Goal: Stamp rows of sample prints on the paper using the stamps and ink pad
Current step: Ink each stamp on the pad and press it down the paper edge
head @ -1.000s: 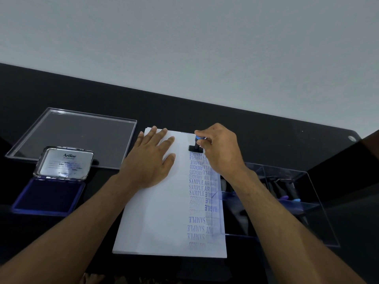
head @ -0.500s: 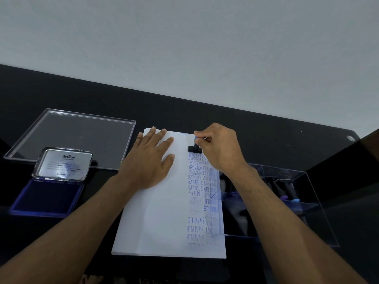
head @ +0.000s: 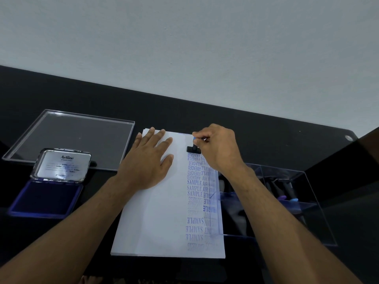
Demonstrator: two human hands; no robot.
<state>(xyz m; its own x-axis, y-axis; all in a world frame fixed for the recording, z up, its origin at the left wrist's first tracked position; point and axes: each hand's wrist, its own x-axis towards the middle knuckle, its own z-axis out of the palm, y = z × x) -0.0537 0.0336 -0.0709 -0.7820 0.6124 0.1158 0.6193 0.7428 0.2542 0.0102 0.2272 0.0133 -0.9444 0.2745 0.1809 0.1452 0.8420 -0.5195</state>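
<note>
A white stack of paper (head: 160,214) lies on the black table, with columns of blue prints (SAMPLE, AMENDED, FRAGILE, AIR) down its right side. My right hand (head: 217,148) grips a small black stamp with a blue handle (head: 192,148), its base down on the paper at the top of the print column. My left hand (head: 149,160) rests flat on the paper's upper left, fingers straight. The open blue ink pad (head: 47,197) with its silver Artline lid (head: 62,166) sits at the left.
A clear acrylic tray lid (head: 69,138) lies behind the ink pad. A clear acrylic organizer (head: 287,201) holding more stamps stands at the right, against the paper's edge. A grey wall rises behind the table's far edge.
The stamp stays at the top of the print column, held by my right hand. My left hand keeps holding the paper down. The view has shifted slightly.
</note>
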